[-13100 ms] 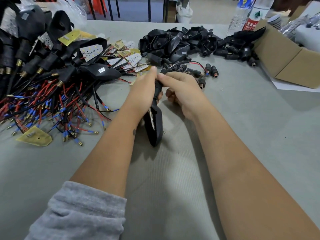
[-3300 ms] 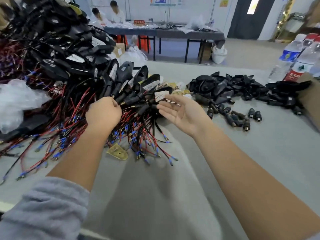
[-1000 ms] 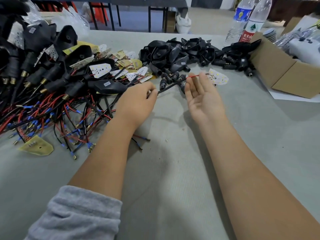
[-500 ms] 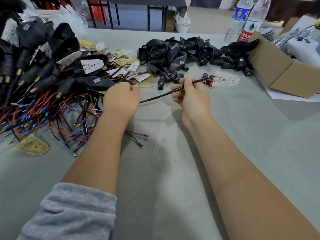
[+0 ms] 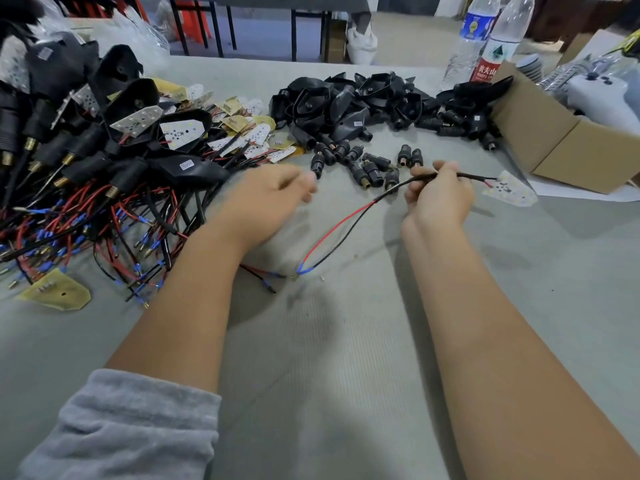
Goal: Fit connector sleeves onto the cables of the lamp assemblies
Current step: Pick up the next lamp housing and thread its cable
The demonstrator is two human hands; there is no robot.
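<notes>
right hand [image 5: 438, 197]: grip closed on the cable [image 5: 360, 211], pinched at its black sheathed part near the LED board [image 5: 512, 192]
cable: ran from the right hand down-left, split into red and black wires, blue-tipped ends lay on the counter [image 5: 346, 375] between the two forearms
LED board: white, at the cable's far end, just right of the right hand, low over or on the counter, could not tell which
left hand [image 5: 266, 199]: blurred, fingers loosely curled, held nothing visible, grip relaxed, hovered left of the sleeves [image 5: 363, 164]
sleeves: loose black connector sleeves scattered on the counter just beyond both hands, apart from the cable
wired pile [image 5: 86, 174]: black lamp housings with red and black wires, left side of the counter
housings [image 5: 363, 102]: empty black shells heaped behind the sleeves
box [image 5: 568, 140]: cardboard, right far edge
bottles [image 5: 491, 39]: two, behind the box
</notes>
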